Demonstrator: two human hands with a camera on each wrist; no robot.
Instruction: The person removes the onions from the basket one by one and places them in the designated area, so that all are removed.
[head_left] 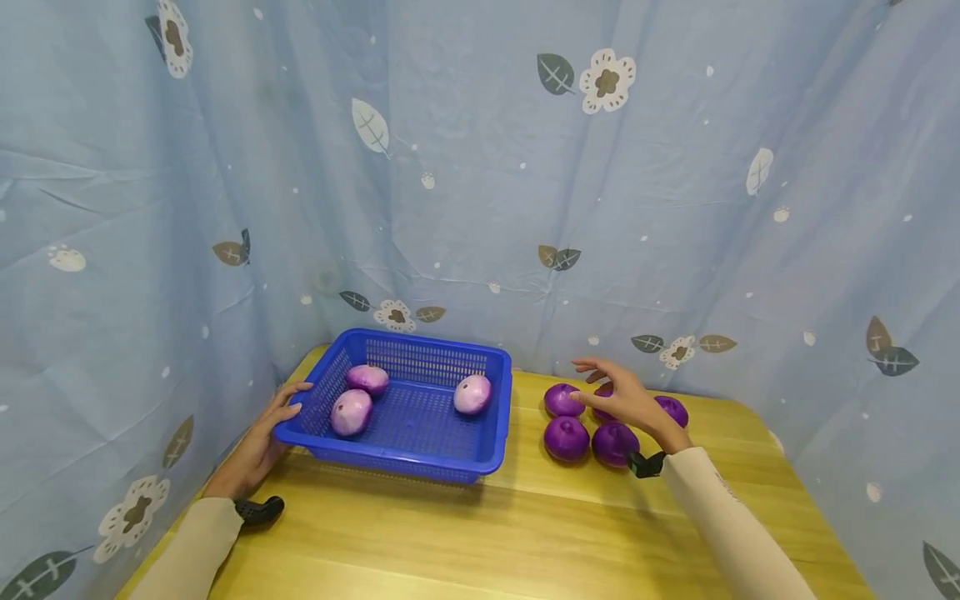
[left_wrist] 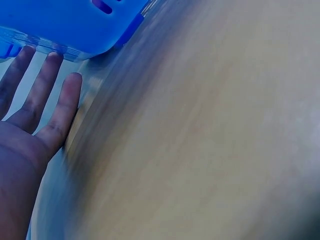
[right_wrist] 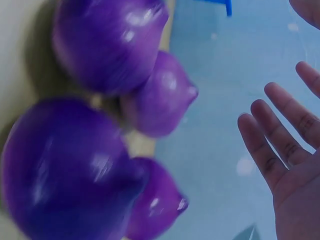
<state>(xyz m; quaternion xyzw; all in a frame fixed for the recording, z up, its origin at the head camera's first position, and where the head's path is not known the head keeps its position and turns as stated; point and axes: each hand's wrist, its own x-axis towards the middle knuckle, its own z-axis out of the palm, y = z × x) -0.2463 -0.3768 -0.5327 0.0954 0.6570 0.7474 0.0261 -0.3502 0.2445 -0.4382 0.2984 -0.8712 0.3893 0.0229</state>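
On the left part of the table, a blue basket is set, and inside it three onions can be counted: two are lodged close together by its left wall, and one is placed well apart from them, near the right wall. To the right of the basket, five onions are seen on the bare wood, some of them partly covered by the right hand. If the basket is being filled, the work may be judged under way but less than half done, with three onions put in and at least five left outside.

Nothing is grasped by the right hand; it is held over the loose onions with its fingers spread, and whether any is touched by the thumb cannot be told. The left hand is rested at the basket's left edge, its fingers stretched out and not clenched.

The loose onions are coloured deep purple, rounded and glossy, and are drawn to a small point at one end. Those in the basket are shown paler, with pinkish-white faces and purple sides. No cut or peeled skin is made out.
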